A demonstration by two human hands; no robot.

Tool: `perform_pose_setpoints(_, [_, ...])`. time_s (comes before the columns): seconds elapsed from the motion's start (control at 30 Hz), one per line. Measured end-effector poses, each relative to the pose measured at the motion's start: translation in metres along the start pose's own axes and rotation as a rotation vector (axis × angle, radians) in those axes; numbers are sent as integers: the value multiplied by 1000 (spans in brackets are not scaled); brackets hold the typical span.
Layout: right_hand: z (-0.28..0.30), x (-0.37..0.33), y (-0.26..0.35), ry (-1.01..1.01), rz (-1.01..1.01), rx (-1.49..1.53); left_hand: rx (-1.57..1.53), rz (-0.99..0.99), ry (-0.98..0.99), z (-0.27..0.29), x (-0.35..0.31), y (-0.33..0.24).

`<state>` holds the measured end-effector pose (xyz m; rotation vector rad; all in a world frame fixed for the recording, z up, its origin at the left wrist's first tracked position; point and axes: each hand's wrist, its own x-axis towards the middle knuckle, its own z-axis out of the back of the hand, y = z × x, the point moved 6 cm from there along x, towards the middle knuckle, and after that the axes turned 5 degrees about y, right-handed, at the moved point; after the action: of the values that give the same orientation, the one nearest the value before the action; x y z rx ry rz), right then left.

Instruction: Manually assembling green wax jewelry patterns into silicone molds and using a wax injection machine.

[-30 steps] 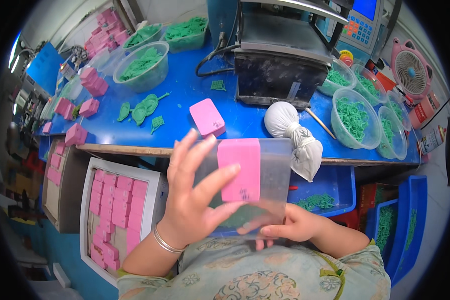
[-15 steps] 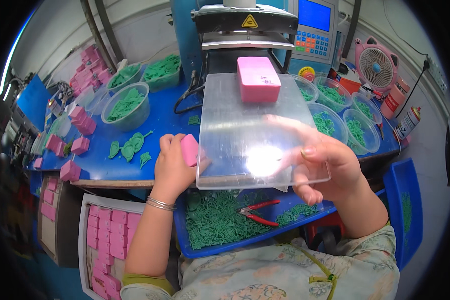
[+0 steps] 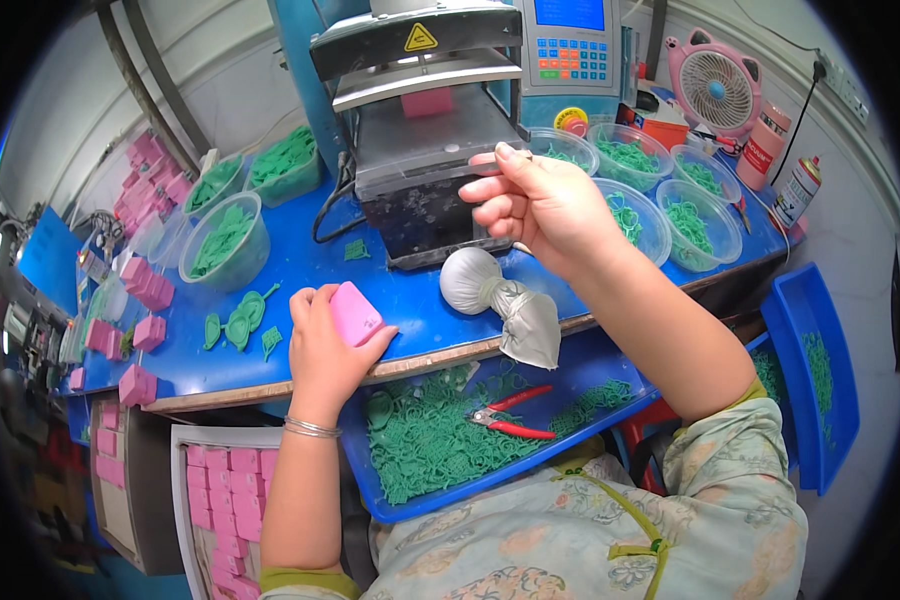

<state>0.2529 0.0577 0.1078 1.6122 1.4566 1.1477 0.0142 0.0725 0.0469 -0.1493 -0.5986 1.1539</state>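
My left hand is closed round a pink block just above the blue table's front edge. My right hand reaches to the press, thumb above and fingers below the front right corner of a clear plate, gripping it. The plate lies level inside the press. Toward its back, under the upper platen, sits a second pink block, partly hidden. Below my right hand a tied grey-white cloth pouch rests on the table.
A blue tray of green scraps with red-handled cutters is at my lap. Clear tubs of green pieces stand left, more tubs right. Green leaf-like pieces and pink blocks lie left. A pink fan stands back right.
The clear plate with its pink block has moved forward from before me into the press, my right hand with it. The cloth pouch is now uncovered. My left hand still holds its block.
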Motion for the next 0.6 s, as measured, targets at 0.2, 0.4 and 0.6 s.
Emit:
perform_pose_setpoints(0.2, [0, 3, -4, -33, 60, -68, 34, -56, -38, 2, -3, -2])
perform_pose_setpoints(0.4, [-3, 2, -4, -92, -3, -85, 10, -83, -46, -1, -4, -2])
perform_pose_setpoints(0.6, [-2, 3, -7, -30, -67, -27, 38, -113, -67, -2, -3, 1])
